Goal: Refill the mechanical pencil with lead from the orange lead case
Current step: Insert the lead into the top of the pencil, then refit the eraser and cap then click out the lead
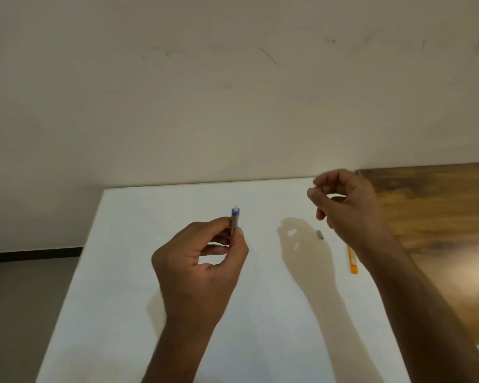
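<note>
I hold the grey-and-blue plastic mechanical pencil (pixel 235 220) upright, left hand (pixel 199 261) fingers clamped on its barrel, keeping its open top ready for lead; my right hand (pixel 346 205) pinches together, on what I cannot tell; its small grey cap (pixel 320 235) and the slim orange lead case (pixel 352 259), contents unseen, lie on the white table (pixel 155 272).

Blue-grey pencil (pixel 235 220) upright, held; orange lead case (pixel 353 261) flat on table.
</note>
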